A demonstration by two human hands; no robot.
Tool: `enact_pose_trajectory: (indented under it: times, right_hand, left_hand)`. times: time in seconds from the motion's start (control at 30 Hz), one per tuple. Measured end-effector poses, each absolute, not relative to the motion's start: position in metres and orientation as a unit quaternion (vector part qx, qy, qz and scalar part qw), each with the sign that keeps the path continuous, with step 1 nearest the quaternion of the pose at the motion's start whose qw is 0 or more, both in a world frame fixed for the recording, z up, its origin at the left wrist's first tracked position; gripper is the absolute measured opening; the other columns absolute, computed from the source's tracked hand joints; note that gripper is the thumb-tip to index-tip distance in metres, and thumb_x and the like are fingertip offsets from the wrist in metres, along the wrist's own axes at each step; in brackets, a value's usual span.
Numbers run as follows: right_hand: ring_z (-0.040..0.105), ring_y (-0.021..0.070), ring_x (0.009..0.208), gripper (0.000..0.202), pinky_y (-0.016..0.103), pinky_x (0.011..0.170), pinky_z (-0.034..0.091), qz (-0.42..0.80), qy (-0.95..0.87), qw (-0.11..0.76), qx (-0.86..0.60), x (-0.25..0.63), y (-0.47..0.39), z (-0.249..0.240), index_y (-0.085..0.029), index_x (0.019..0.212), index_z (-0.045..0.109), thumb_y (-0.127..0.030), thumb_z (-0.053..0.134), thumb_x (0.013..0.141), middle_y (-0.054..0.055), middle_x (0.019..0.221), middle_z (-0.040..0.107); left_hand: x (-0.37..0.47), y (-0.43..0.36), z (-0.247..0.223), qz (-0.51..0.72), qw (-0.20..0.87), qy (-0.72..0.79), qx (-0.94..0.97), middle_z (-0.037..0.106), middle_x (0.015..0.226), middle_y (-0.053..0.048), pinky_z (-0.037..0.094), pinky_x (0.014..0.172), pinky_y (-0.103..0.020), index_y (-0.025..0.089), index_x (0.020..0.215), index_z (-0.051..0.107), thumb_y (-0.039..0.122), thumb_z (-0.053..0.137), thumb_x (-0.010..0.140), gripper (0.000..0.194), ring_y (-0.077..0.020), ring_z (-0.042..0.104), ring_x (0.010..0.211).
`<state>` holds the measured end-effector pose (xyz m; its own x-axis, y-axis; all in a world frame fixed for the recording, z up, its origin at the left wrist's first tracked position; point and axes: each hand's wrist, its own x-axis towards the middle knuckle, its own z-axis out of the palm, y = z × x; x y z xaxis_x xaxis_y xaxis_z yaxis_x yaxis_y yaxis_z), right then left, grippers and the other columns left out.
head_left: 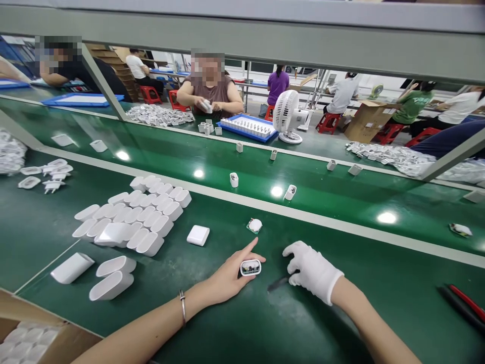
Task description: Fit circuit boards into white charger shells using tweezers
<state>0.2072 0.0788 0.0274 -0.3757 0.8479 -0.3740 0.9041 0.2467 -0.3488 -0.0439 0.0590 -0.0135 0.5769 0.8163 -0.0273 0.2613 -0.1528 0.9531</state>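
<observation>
My left hand (229,270), bare with a bracelet at the wrist, has a white plastic charger housing (250,268) between thumb and fingers. The housing's mouth faces up, and circuit parts show inside. To the right, my right hand (308,268) wears a white glove; its bent fingers are apart, with nothing visible in them. A dark, blurred shape (278,284) lies by its fingertips; I cannot tell what it is. Just beyond my left hand sits a small circuit board (254,225) with a white round top. One closed-looking white housing (198,235) lies farther left.
Rows of empty white housings (132,215) stand at left, with a few loose ones nearby. Plug pieces (55,172) lie farther left. Red-and-black handles (464,303) lie at right. Beyond a pale rail, the green belt (341,202) carries parts. A co-worker (210,91) sits opposite, near a fan (288,114).
</observation>
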Motion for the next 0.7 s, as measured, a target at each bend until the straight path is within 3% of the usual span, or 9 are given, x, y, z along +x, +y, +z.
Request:
enact_pose_trajectory:
  times: [0.1, 0.17, 0.23, 0.3, 0.4, 0.53, 0.7]
  right_hand:
    - [0.058, 0.0156, 0.079, 0.008, 0.029, 0.070, 0.047, -0.356, 0.758, -0.038, 0.546, 0.207, 0.078, 0.032, -0.019, 0.070, 0.063, -0.016, 0.057, 0.072, 0.003, 0.101, 0.063]
    - [0.057, 0.0128, 0.069, 0.020, 0.027, 0.066, 0.047, -0.406, 0.730, -0.112, 0.539, 0.206, 0.076, 0.036, -0.021, 0.092, 0.062, -0.017, 0.048, 0.078, 0.000, 0.082, 0.063]
    - [0.055, 0.0117, 0.066, 0.036, 0.027, 0.066, 0.048, -0.411, 0.735, -0.163, 0.514, 0.202, 0.072, 0.039, -0.024, 0.115, 0.054, -0.017, 0.043, 0.081, -0.003, 0.076, 0.060]
    - [0.053, 0.0109, 0.064, 0.038, 0.025, 0.064, 0.047, -0.369, 0.770, -0.178, 0.488, 0.194, 0.066, 0.038, -0.027, 0.118, 0.052, -0.017, 0.040, 0.084, -0.003, 0.078, 0.057]
    - [0.050, 0.0100, 0.060, 0.034, 0.022, 0.058, 0.044, -0.246, 0.832, -0.131, 0.479, 0.178, 0.058, 0.036, -0.028, 0.104, 0.059, -0.012, 0.034, 0.086, -0.002, 0.078, 0.055]
    - [0.052, 0.0115, 0.064, 0.043, 0.021, 0.056, 0.040, -0.094, 0.885, -0.022, 0.455, 0.163, 0.053, 0.037, -0.026, 0.109, 0.054, -0.001, 0.040, 0.077, 0.000, 0.085, 0.057]
    - [0.053, 0.0134, 0.066, 0.049, 0.022, 0.051, 0.034, -0.044, 0.894, 0.055, 0.442, 0.162, 0.053, 0.039, -0.024, 0.110, 0.051, 0.004, 0.038, 0.072, 0.001, 0.087, 0.058]
  left_hand:
    - [-0.044, 0.059, -0.016, 0.262, 0.527, 0.373, 0.717, 0.056, 0.125, -0.004, 0.036, 0.100, -0.038, 0.030, 0.144, 0.001, 0.015, 0.051, 0.085, 0.079, -0.0196, 0.049, 0.115]
    - [-0.044, 0.059, -0.017, 0.265, 0.526, 0.370, 0.719, 0.056, 0.125, -0.005, 0.037, 0.099, -0.038, 0.030, 0.144, -0.001, 0.015, 0.051, 0.085, 0.080, -0.0195, 0.050, 0.115]
    - [-0.043, 0.060, -0.018, 0.265, 0.521, 0.374, 0.720, 0.056, 0.125, -0.006, 0.037, 0.099, -0.039, 0.029, 0.144, -0.001, 0.016, 0.051, 0.085, 0.080, -0.0200, 0.050, 0.115]
    - [-0.043, 0.060, -0.020, 0.265, 0.517, 0.375, 0.722, 0.056, 0.126, -0.006, 0.037, 0.099, -0.040, 0.029, 0.144, -0.002, 0.017, 0.051, 0.085, 0.081, -0.0202, 0.050, 0.115]
    - [-0.043, 0.061, -0.022, 0.268, 0.508, 0.367, 0.731, 0.056, 0.125, -0.004, 0.037, 0.100, -0.040, 0.030, 0.144, 0.000, 0.014, 0.050, 0.085, 0.080, -0.0190, 0.051, 0.113]
    - [-0.044, 0.060, -0.026, 0.263, 0.485, 0.370, 0.748, 0.055, 0.123, -0.003, 0.035, 0.101, -0.042, 0.032, 0.144, 0.004, 0.014, 0.049, 0.085, 0.076, -0.0196, 0.049, 0.113]
    - [-0.045, 0.058, -0.027, 0.247, 0.481, 0.377, 0.752, 0.053, 0.126, -0.002, 0.033, 0.103, -0.044, 0.036, 0.143, 0.007, 0.015, 0.048, 0.086, 0.073, -0.0211, 0.044, 0.118]
